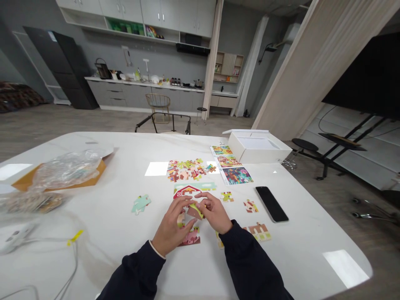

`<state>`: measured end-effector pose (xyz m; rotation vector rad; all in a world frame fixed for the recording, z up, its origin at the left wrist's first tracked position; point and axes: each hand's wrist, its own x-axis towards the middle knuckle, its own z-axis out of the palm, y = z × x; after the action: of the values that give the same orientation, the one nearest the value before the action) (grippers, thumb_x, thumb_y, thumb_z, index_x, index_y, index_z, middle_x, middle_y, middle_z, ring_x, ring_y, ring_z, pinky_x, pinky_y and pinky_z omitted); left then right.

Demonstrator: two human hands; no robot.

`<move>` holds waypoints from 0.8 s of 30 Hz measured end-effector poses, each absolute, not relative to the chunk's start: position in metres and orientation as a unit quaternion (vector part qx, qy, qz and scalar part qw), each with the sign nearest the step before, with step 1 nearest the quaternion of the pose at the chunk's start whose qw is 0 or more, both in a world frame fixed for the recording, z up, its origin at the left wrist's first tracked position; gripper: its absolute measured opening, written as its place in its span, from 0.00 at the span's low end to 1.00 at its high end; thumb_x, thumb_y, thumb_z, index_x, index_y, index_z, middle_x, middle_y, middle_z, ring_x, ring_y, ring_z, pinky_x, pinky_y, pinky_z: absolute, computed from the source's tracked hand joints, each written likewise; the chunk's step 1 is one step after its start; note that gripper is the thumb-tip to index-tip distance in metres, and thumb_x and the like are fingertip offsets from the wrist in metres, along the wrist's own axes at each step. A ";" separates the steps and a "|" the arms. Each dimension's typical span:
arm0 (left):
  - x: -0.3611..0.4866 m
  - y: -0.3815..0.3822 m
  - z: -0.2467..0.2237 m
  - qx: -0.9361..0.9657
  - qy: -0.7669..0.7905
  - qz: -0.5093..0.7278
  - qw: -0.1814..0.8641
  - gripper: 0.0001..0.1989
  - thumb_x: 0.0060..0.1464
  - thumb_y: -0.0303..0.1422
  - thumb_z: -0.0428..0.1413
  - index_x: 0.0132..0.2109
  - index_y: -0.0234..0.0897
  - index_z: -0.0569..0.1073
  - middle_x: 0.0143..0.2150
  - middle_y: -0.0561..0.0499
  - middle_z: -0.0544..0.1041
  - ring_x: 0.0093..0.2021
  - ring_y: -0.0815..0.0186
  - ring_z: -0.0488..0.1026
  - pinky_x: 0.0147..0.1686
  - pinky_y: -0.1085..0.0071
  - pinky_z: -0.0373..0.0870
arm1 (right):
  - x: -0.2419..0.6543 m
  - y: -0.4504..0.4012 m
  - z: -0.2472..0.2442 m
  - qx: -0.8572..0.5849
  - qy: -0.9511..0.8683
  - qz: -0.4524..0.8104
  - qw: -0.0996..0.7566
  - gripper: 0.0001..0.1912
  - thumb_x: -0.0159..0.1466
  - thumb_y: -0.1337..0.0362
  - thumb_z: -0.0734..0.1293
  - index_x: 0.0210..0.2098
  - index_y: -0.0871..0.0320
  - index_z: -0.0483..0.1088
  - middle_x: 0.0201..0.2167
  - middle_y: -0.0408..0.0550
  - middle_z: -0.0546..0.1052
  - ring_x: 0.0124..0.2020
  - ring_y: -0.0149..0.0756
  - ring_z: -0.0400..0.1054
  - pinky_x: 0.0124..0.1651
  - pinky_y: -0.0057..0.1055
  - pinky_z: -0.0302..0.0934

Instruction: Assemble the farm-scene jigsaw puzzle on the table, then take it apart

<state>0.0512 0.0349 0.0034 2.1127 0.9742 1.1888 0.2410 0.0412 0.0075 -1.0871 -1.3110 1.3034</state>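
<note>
Between my two hands is a brown and green jigsaw puzzle piece (195, 212), tilted above the table. The fingers and thumb of my left hand (170, 227) curve round its left side. At its right edge, my right hand (217, 213) pinches it. Just beyond my fingers lies a partly joined puzzle with a red barn roof (189, 190) and a pale green strip of sky. Pink joined pieces (191, 238) show below my left hand, partly hidden by it. A yellow-green piece (227, 196) lies to the right of my right hand.
Loose pieces (186, 169) are heaped farther back. Pale green pieces (141, 203) lie left; brown joined pieces (261, 232) and a phone (271, 204) lie right. Picture sheet (238, 176) and white box (259, 146) stand behind. Plastic packaging (68, 168) and cables (75, 254) occupy the left.
</note>
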 end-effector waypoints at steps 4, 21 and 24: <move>0.050 0.037 0.001 0.786 0.355 0.434 0.261 0.23 0.59 0.26 0.60 0.60 0.44 0.68 0.59 0.42 0.72 0.62 0.53 0.69 0.60 0.50 0.71 | 0.241 0.041 0.007 -0.448 -0.541 0.531 0.474 0.25 0.63 0.46 0.72 0.49 0.58 0.70 0.19 0.34 0.67 0.20 0.27 0.58 0.27 0.26 0.54; 0.052 0.036 0.010 0.757 0.374 0.485 0.229 0.21 0.55 0.26 0.64 0.54 0.43 0.70 0.51 0.45 0.73 0.54 0.56 0.74 0.49 0.60 0.77 | 0.243 0.044 0.017 -0.474 -0.521 0.498 0.506 0.27 0.64 0.38 0.67 0.41 0.57 0.75 0.18 0.38 0.67 0.19 0.30 0.61 0.24 0.27 0.58; 0.052 0.036 0.010 0.753 0.375 0.493 0.223 0.20 0.56 0.27 0.64 0.54 0.42 0.70 0.51 0.44 0.73 0.53 0.56 0.74 0.46 0.61 0.77 | 0.244 0.044 0.015 -0.462 -0.516 0.511 0.509 0.25 0.64 0.40 0.68 0.40 0.57 0.74 0.20 0.39 0.70 0.19 0.30 0.63 0.25 0.27 0.58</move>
<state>0.0520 0.0356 0.0101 2.0784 1.0365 1.3615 0.2440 0.0442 0.0152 -1.1138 -1.2423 1.2310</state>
